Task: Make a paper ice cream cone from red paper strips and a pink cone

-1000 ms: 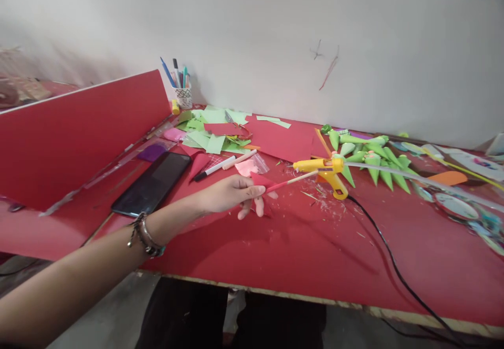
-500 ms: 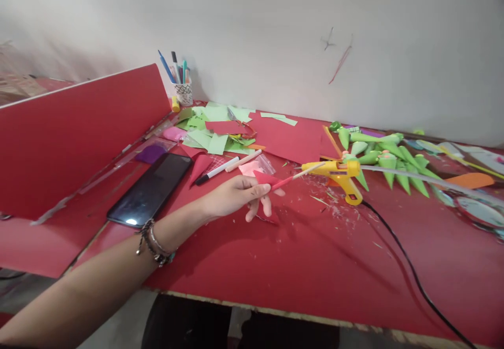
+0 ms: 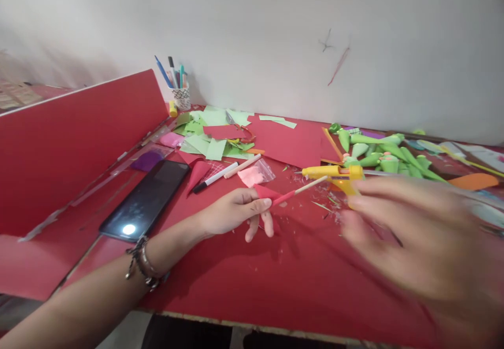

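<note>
My left hand (image 3: 242, 212) pinches a pale wooden stick (image 3: 311, 185) where red paper (image 3: 268, 193) is wrapped about its near end. The stick points right, its bare tip passing in front of a yellow glue gun (image 3: 323, 171). My right hand (image 3: 417, 239), blurred by motion, is at the glue gun's handle with thumb and fingers apart. It covers part of the handle and the cord, and I cannot tell whether it touches the gun. Just behind my left hand are pink clay (image 3: 251, 176), a white marker (image 3: 216, 177) and a rolled piece of red paper (image 3: 199, 175).
A black phone (image 3: 145, 199) lies left of my arm, beside an upright red board (image 3: 79, 144). Green paper scraps (image 3: 216, 148) and a pen cup (image 3: 181, 98) are at the back. Green paper cones (image 3: 389, 162) and an orange piece (image 3: 474, 181) lie at right.
My right hand has come into view from the right, up to the glue gun's handle. My left hand keeps its hold on the paper-wrapped stick. The view has shifted slightly.
</note>
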Demonstrator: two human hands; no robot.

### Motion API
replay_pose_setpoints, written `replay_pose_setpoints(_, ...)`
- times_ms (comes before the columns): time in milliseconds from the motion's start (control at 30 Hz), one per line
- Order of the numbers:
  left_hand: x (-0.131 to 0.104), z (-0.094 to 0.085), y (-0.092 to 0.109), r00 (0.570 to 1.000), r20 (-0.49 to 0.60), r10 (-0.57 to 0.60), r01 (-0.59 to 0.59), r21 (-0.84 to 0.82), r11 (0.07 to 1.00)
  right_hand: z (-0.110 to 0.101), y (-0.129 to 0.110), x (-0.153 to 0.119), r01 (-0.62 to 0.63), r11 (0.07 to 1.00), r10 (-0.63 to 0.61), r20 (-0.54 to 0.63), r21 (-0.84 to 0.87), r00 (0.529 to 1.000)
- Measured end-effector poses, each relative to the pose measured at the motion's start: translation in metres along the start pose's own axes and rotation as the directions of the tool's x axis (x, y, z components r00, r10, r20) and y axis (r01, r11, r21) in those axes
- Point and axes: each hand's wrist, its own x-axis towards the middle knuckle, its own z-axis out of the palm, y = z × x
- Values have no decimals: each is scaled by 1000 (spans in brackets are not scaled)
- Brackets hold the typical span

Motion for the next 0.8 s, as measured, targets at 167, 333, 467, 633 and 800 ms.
replay_pose_setpoints(167, -1, 5, 0, 998, 54, -31, 37, -102, 994, 8, 6, -1, 53, 988, -52, 11, -145, 999)
replay_pose_setpoints(333, -2, 5, 1, 998, 52, -46, 49, -67, 997, 14, 8, -5, 94, 971, -85, 50, -220, 995)
replay_pose_setpoints(467, -2, 5, 1, 999, -36, -39, 41, 63, 997, 15, 3, -7, 80, 986, -65, 99, -149, 993)
replay_pose_setpoints(633, -4, 7, 3, 996, -87, 35, 4, 409, 912, 20, -1, -8, 19, 997, -6, 172, -71, 985)
replay_pose_setpoints(800, -4, 7, 4, 960, 40, 278, -164, 884, 437, 20, -5, -7, -240, 961, 179, 359, 134, 916)
